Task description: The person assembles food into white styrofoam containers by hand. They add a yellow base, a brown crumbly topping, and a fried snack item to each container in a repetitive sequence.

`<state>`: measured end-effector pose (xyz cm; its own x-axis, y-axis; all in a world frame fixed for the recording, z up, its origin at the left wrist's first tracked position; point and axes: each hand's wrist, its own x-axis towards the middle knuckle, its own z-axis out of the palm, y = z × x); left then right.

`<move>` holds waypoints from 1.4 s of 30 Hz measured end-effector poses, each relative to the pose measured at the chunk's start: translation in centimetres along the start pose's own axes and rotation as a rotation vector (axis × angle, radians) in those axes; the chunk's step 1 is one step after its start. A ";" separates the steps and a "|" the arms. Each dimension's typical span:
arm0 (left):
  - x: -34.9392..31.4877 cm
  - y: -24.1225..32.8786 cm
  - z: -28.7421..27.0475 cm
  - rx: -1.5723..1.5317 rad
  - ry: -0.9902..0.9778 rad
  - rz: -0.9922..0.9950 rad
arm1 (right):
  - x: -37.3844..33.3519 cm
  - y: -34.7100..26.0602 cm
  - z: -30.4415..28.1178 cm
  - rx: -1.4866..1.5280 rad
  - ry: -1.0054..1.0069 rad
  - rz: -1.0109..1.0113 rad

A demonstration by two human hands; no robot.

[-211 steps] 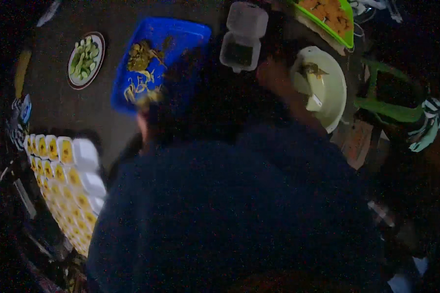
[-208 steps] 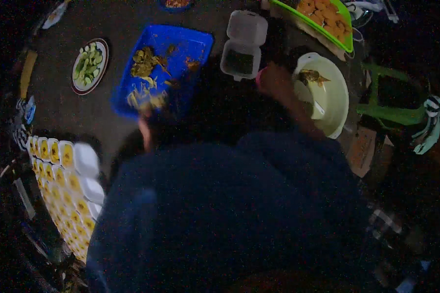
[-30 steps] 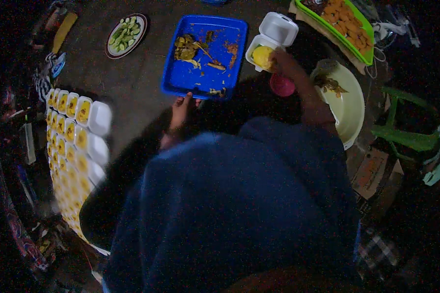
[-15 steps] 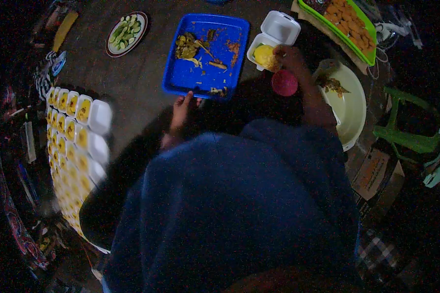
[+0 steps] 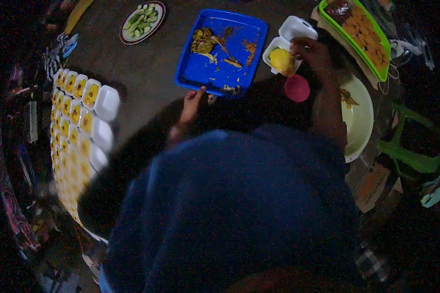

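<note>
A blue tray [image 5: 220, 46] holds dark leaves, sticks and brown scraps. My left hand [image 5: 194, 101] is closed on its near edge, thumb on top. To the right, my right hand [image 5: 312, 51] is over a white foam box [image 5: 298, 28] with its lid open. Its fingers are curled by the mound of yellow food [image 5: 280, 59] in that box; darkness hides what they hold, if anything. Brown bits lie on the food's near right side. A pink bowl [image 5: 297, 88] stands just in front of the box.
Rows of open foam boxes with yellow food [image 5: 90, 94] fill the left. A plate of cut green vegetables [image 5: 142, 24] is at the back. On the right are a green tray of orange-brown pieces [image 5: 364, 34], a pale basin [image 5: 362, 117] and a green stool [image 5: 410, 154].
The whole view has shifted, so things sit farther right in the picture. My right hand has drawn slightly right, off the yellow food. My left hand still grips the blue tray.
</note>
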<state>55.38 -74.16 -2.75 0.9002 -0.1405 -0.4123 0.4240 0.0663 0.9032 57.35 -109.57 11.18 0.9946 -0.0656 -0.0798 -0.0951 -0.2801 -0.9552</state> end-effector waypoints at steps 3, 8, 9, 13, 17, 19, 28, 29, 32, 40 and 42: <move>0.0 -0.5 -0.4 -0.060 -0.026 -0.024 | -0.5 -1.8 1.7 -0.022 -0.015 -0.145; -1.0 0.7 -0.1 -0.137 0.030 -0.083 | 0.8 -2.5 4.4 0.228 -0.232 -0.142; -1.4 1.4 0.0 -0.158 0.059 -0.099 | 0.8 -3.8 5.8 0.192 -0.281 -0.151; 0.2 -0.2 -1.7 -0.039 -0.005 0.091 | 2.4 -0.8 11.9 0.366 -0.448 -0.275; 0.3 1.3 -0.6 -0.143 0.026 -0.120 | 2.0 5.9 16.1 -0.441 -0.248 -0.677; 0.4 0.7 -1.1 -0.150 0.079 -0.172 | 2.4 6.8 17.0 -0.480 -0.085 -0.516; 0.5 2.1 0.0 -0.124 0.087 -0.129 | 11.4 7.5 13.7 -1.099 -0.176 -0.401; 0.4 2.1 0.0 -0.041 0.059 -0.036 | 11.2 7.3 13.9 -1.136 -0.217 -0.351; 0.1 1.4 -0.3 0.108 0.044 0.109 | 9.4 5.9 14.7 -1.244 -0.383 -0.222; 0.4 0.0 -0.2 -0.143 0.101 0.032 | 6.5 5.9 14.9 -1.201 -0.174 -0.412; 0.4 -0.3 -0.6 0.065 0.112 0.112 | 6.3 5.7 15.0 -1.173 -0.165 -0.418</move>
<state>55.70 -73.69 -3.26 0.9485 -0.0246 -0.3159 0.3162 0.0113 0.9486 63.66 -97.24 0.93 0.9424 0.3304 0.0517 0.3340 -0.9378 -0.0950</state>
